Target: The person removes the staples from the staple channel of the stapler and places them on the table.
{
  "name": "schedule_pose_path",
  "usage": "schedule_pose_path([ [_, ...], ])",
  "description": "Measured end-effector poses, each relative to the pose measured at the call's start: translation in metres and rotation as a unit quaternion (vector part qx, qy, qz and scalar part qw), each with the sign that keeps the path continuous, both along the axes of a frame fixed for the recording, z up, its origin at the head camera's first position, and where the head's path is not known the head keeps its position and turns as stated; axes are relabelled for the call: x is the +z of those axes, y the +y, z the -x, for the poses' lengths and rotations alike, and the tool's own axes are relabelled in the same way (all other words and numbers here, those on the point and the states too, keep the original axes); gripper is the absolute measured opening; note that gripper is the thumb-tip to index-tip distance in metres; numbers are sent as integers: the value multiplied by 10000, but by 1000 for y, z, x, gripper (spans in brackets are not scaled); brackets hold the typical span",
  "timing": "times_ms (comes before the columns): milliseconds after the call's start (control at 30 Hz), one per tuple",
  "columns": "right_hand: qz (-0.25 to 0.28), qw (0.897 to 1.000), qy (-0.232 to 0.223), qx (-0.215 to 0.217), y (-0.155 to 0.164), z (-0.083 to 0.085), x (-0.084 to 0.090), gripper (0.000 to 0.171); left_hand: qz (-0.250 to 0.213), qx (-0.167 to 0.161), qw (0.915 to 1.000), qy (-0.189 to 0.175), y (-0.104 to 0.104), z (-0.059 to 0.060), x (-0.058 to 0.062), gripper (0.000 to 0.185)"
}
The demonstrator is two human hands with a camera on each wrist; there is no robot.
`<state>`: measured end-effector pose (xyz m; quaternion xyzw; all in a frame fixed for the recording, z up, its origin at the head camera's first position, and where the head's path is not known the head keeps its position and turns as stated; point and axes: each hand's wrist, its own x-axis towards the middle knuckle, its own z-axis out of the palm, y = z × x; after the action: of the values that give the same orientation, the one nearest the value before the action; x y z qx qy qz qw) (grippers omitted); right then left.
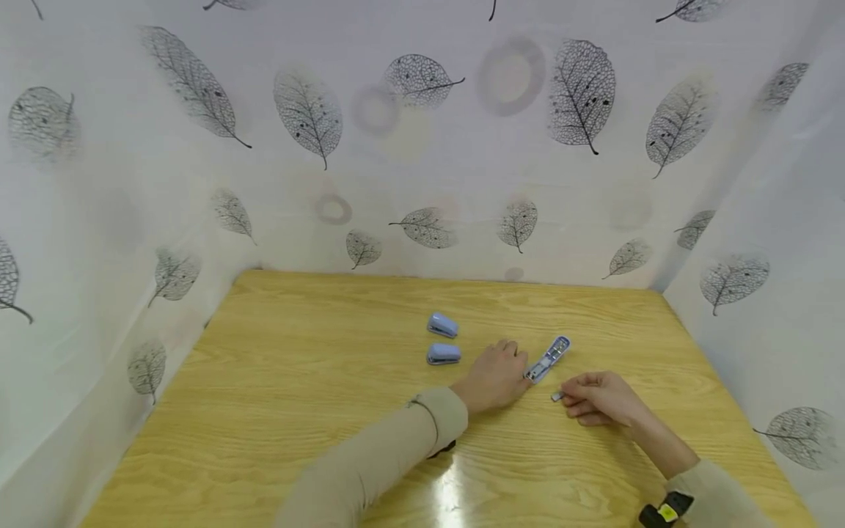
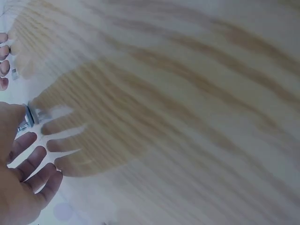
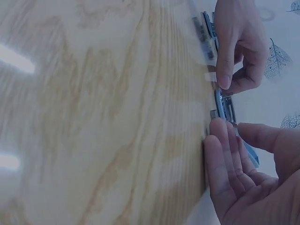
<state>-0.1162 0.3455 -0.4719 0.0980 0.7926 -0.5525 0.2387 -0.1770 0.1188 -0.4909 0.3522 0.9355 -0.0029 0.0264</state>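
A light-blue mini stapler lies opened out on the table, its metal inside showing. At its near end my left hand holds it with the thumb, the other fingers spread loosely in the left wrist view. Just to the right of the stapler, my right hand pinches a small grey strip of staples between thumb and fingertips. Part of the stapler shows beyond the right fingers in the right wrist view. Two closed light-blue mini staplers rest to the left of my left hand.
The wooden table reaches back to a pale curtain printed with dark leaves, which also hangs along both sides. A black wrist strap sits on the right sleeve.
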Motion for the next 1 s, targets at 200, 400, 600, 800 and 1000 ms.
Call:
schedule_pose_path([
  [200,-107,9990,424,-106,-9,1,6,41,19,-409,9991,127,-25,-4,8,41],
  [400,-310,9940,1050,51,-28,5,14,39,-313,-513,9980,172,-61,-7,22,35],
  [600,-952,9728,2098,263,-54,12,16,30,-883,-446,9950,119,-105,-5,36,35],
  [800,-1731,9275,3252,636,-85,20,10,15,-1413,-325,9881,507,-145,5,37,32],
  [1000,-2810,8593,4081,1267,-120,30,4,17,-1166,89,9917,538,-172,11,29,39],
])
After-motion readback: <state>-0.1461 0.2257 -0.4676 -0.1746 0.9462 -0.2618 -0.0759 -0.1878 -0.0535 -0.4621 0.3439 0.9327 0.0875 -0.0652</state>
